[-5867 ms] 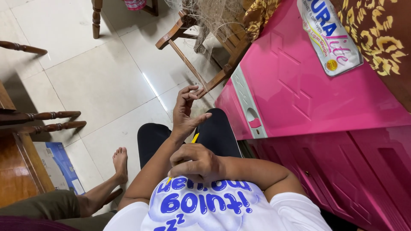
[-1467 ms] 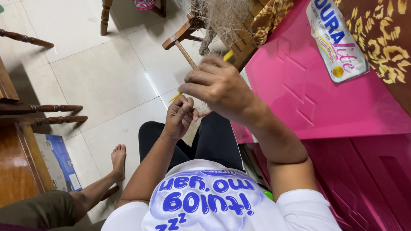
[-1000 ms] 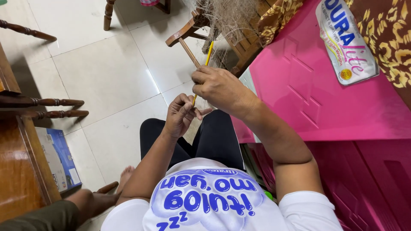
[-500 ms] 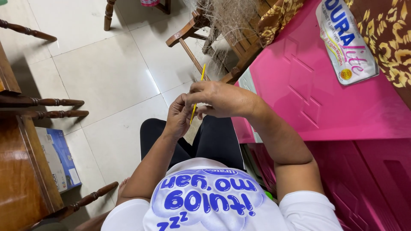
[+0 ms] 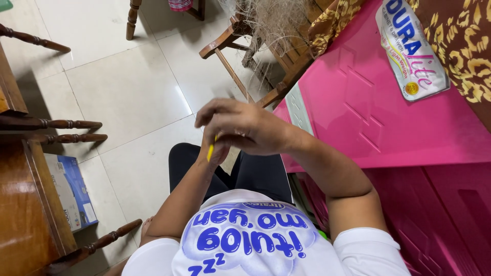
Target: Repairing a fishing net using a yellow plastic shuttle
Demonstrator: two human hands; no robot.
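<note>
I sit looking down over my white printed shirt and black trousers. My right hand (image 5: 240, 125) is raised in front of me, fingers curled, lying over my left hand (image 5: 217, 152), of which only a little shows beneath it. A thin yellow stick-like thing (image 5: 210, 151) pokes out between the two hands. It is pinched where the fingers meet, though which hand grips it is hard to make out. Most of the yellow thing is hidden by my right hand.
A pink plastic cabinet (image 5: 378, 117) stands close on my right with a white label sticker (image 5: 411, 48). A wooden chair (image 5: 240, 51) with frayed fibre is ahead. Dark wooden furniture (image 5: 25, 204) and a blue box (image 5: 71, 189) are on my left. The floor is pale tile (image 5: 117, 87).
My right hand came down from its raised reach and now covers my left hand. The yellow thing, long and visible before, is mostly hidden. A person's bare foot on the left has gone from view.
</note>
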